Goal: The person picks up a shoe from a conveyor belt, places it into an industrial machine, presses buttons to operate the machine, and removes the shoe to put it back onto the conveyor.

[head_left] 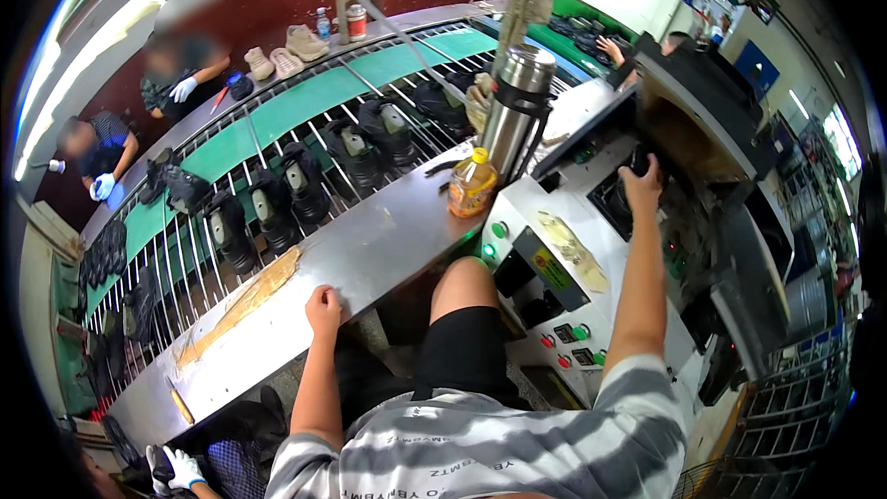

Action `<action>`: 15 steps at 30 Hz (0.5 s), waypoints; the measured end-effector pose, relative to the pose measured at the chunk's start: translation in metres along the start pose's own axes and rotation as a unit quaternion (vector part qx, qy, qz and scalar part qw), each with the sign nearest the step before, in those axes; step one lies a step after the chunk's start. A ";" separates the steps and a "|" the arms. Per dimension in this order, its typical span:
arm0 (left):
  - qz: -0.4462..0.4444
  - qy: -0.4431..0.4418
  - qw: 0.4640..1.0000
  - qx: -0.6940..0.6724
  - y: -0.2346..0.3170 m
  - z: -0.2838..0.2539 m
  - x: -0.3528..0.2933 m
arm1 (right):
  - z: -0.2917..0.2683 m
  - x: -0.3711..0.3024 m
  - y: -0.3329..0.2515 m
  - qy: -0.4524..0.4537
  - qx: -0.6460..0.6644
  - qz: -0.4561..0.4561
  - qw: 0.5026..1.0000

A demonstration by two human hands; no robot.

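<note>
My right hand (644, 187) reaches into the open machine (565, 254), its fingers closed round a black rounded piece (637, 161). Most of that piece is covered by the hand or lost in the dark opening, so its kind cannot be made out. Over the edge of the metal counter (388, 263), my left hand (323, 309) is curled into a loose fist with nothing visible in it. Black boots (301, 183) with pale lasts in them stand in a row on the roller conveyor beyond the counter.
An orange-yellow bottle (472, 187) and a steel thermos (517, 111) stand beside the machine. A yellow-handled tool (181, 403) lies at the counter's near left. Gloved co-workers are across the conveyor and at lower left. The machine's dark hood (707, 111) rises over my right arm.
</note>
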State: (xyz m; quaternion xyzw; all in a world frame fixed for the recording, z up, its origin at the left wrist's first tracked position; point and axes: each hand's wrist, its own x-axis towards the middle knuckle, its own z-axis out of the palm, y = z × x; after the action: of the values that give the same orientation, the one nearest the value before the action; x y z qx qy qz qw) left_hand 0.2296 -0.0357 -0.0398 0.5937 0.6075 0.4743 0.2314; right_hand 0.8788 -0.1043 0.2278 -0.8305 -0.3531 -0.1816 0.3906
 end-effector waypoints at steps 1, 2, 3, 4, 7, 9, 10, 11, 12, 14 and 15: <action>-0.035 -0.009 0.997 -0.061 0.003 -0.007 -0.001 | 0.016 0.036 0.036 -0.011 -0.112 0.105 0.988; -0.057 -0.005 0.995 -0.082 -0.011 -0.017 -0.004 | 0.023 0.050 0.015 -0.100 -0.157 0.243 0.952; -0.077 0.000 0.991 -0.106 -0.025 -0.025 -0.007 | 0.020 0.045 -0.013 -0.148 -0.178 0.298 0.926; -0.072 -0.016 0.995 -0.069 -0.013 -0.026 -0.005 | 0.028 0.049 -0.002 -0.133 -0.175 0.315 0.923; -0.036 -0.003 0.996 0.087 0.014 -0.015 0.002 | 0.036 0.061 0.022 -0.140 -0.161 0.351 0.912; -0.053 -0.021 0.991 0.119 0.016 -0.020 0.004 | 0.031 0.031 -0.007 -0.118 -0.209 0.317 0.918; -0.051 -0.026 0.993 0.107 0.017 -0.017 0.004 | 0.024 0.014 -0.012 -0.044 -0.227 0.301 0.925; -0.047 -0.028 0.994 0.098 0.017 -0.016 0.005 | 0.019 0.002 0.000 0.001 -0.189 0.276 0.942; -0.055 -0.026 0.995 0.078 0.016 -0.021 0.004 | 0.013 -0.021 -0.008 0.053 -0.137 0.207 0.967; -0.034 -0.021 0.998 0.048 0.006 -0.017 0.004 | 0.016 -0.055 0.029 0.187 -0.028 -0.009 0.982; -0.044 -0.020 0.997 0.058 0.002 -0.020 0.002 | 0.018 -0.083 0.020 0.157 -0.050 0.061 0.984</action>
State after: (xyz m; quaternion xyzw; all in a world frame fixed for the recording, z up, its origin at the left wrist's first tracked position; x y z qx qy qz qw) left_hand 0.2138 -0.0397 -0.0286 0.5883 0.6545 0.4160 0.2290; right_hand 0.8366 -0.1362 0.1578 -0.8304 -0.2264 -0.3028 0.4093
